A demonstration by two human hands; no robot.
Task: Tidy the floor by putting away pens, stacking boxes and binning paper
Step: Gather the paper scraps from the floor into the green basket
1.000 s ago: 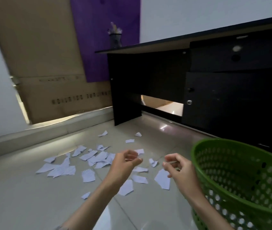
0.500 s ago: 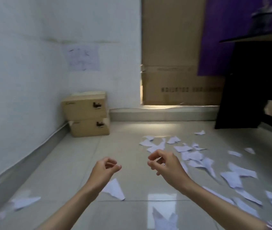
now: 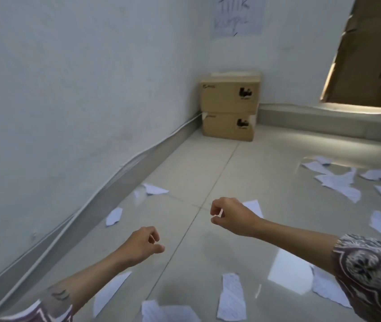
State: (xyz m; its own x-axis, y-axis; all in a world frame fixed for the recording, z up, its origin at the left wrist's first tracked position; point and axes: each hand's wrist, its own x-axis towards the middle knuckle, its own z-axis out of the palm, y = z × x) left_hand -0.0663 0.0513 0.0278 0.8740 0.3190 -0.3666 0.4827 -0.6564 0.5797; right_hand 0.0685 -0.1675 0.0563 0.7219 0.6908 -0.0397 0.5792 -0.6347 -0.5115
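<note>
From the head camera, two closed cardboard boxes point(image 3: 230, 110) sit stacked in the far corner, their contents unseen. Torn paper scraps point(image 3: 231, 296) litter the floor point(image 3: 208, 168) near and right. Above it, the left hand point(image 3: 142, 246) and right hand point(image 3: 230, 216) hover, each grip loosely curled, holding nothing.

Two bare forearms in short patterned sleeves

The right sleeve point(image 3: 371, 275) ends below the elbow and carries a dense batik-like print in maroon, grey and white, with a round floral medallion and pale scalloped lines along the hem. The left sleeve point(image 3: 33, 313) shows only at the lower edge, in the same maroon and white print. A small dark marking point(image 3: 60, 294) sits on the left forearm near that sleeve.
</note>
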